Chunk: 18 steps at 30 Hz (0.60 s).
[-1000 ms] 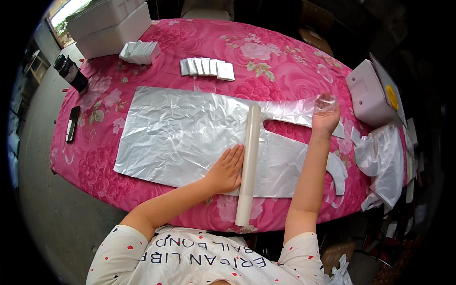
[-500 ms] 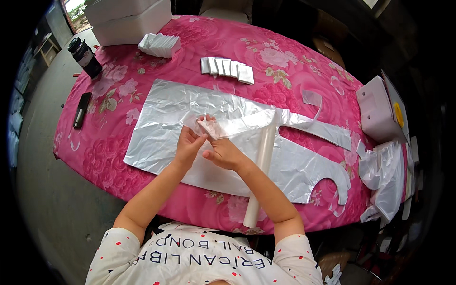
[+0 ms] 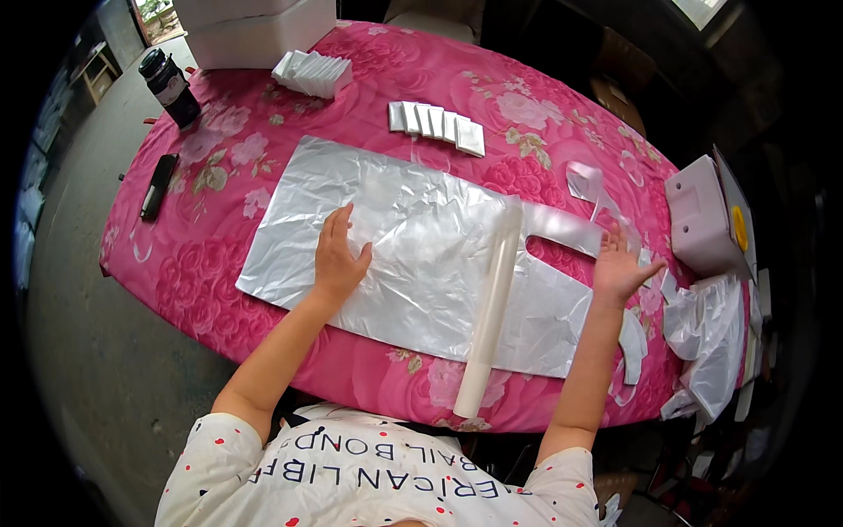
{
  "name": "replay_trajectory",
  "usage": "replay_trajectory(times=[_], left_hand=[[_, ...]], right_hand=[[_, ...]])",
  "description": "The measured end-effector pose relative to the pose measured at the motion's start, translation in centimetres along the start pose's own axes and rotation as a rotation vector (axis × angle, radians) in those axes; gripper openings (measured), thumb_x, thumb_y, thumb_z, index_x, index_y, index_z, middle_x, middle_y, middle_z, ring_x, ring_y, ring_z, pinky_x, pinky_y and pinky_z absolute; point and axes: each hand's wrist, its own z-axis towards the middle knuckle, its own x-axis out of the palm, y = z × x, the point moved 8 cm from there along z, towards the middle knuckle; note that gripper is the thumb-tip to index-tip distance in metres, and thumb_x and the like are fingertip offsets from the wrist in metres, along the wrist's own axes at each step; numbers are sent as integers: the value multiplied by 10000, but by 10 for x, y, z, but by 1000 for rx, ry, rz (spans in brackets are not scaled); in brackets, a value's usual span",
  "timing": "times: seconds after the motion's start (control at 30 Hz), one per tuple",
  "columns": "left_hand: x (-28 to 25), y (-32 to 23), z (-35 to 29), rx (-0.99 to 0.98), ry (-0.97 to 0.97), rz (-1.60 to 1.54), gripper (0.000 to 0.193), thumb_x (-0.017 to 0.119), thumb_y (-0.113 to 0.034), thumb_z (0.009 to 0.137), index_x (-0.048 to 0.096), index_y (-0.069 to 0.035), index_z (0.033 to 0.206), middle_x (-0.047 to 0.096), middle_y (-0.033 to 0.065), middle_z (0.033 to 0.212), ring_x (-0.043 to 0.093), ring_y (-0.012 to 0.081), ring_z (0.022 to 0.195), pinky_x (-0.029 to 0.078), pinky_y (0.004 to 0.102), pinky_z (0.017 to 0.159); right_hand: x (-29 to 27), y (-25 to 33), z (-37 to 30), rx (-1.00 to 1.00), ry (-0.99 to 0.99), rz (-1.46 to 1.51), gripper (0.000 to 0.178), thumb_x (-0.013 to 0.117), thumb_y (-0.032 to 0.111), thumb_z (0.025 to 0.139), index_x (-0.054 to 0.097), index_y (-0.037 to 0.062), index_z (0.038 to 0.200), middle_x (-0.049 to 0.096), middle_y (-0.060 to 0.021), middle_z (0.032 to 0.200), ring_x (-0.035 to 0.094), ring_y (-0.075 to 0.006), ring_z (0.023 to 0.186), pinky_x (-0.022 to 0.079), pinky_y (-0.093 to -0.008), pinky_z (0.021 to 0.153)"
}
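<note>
A large silvery plastic sheet [image 3: 395, 263], cut like an apron with curved openings and straps at its right end, lies flat and wrinkled across the table. My left hand [image 3: 341, 256] is over its left half, fingers stretched out and thumb apart, holding nothing. At the right end, my right hand [image 3: 620, 265] is spread open near the far strap [image 3: 562, 230]. A thin clear strip [image 3: 606, 202] curls by its fingertips; whether they touch it I cannot tell. Between my hands a pale, narrow tube [image 3: 490, 321] lies across the sheet, its near end past the sheet's edge.
Beyond the sheet lies a row of small flat silvery packets [image 3: 436, 125]. Farther left are stacked white packets [image 3: 313, 74], a white foam box [image 3: 255, 39], a dark bottle [image 3: 171, 90] and a black case [image 3: 159, 188]. At right stand a pale box [image 3: 701, 209] and crumpled clear plastic [image 3: 707, 325].
My hands, together at a folded-back clear piece before, have parted. My right hand has swung right to the strap end, the left has opened, and the folded piece no longer stands up.
</note>
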Motion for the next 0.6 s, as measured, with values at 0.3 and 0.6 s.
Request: replay_trajectory(times=[0.3,0.6], left_hand=[[-66,20,-16,-51,-266,17,515,591,7,713,447,-8,1207,436,164,1246,441,312,1139,395,382,924],[52,-131,20,523,335,-140,486,585,-62,793,430,11,1248,446,178,1276,423,327,1179,360,381,985]], right_hand=[[-156,18,-34,290,-311,-274,567,444,417,889,383,29,1298,524,-92,1173,534,-190,987,414,-311,785],[-19,-79,-163,74,502,-1161,463,553,239,874,456,-15,1249,500,-149,1244,472,-258,1155,363,-345,973]])
